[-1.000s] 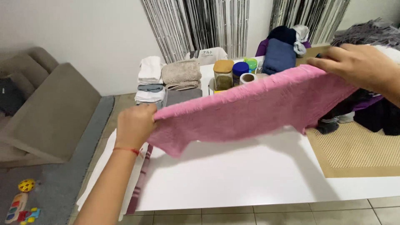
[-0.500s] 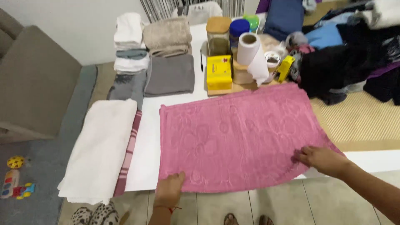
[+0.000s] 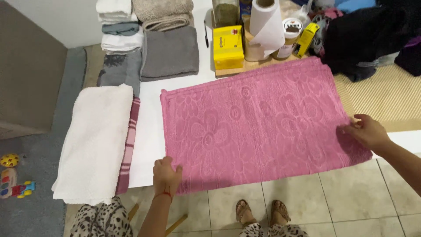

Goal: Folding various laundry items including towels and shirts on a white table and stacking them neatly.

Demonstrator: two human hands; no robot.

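A pink towel (image 3: 258,125) with a raised flower pattern lies spread flat on the white table (image 3: 149,127), its near edge hanging over the table's front. My left hand (image 3: 166,175) pinches the towel's near left corner. My right hand (image 3: 368,131) grips its right edge near the lower right corner.
A folded white towel (image 3: 94,140) on a pink plaid cloth (image 3: 128,149) lies left of the pink one. Stacked folded towels (image 3: 169,48), a yellow box (image 3: 228,46), a paper roll (image 3: 265,24) and jars stand at the back. Dark clothes (image 3: 364,39) are piled right. Toys (image 3: 13,184) lie on the floor.
The pink towel, held up in the air a second ago, now lies flat on the table. Both hands came down to its near corners and slid slightly outward.
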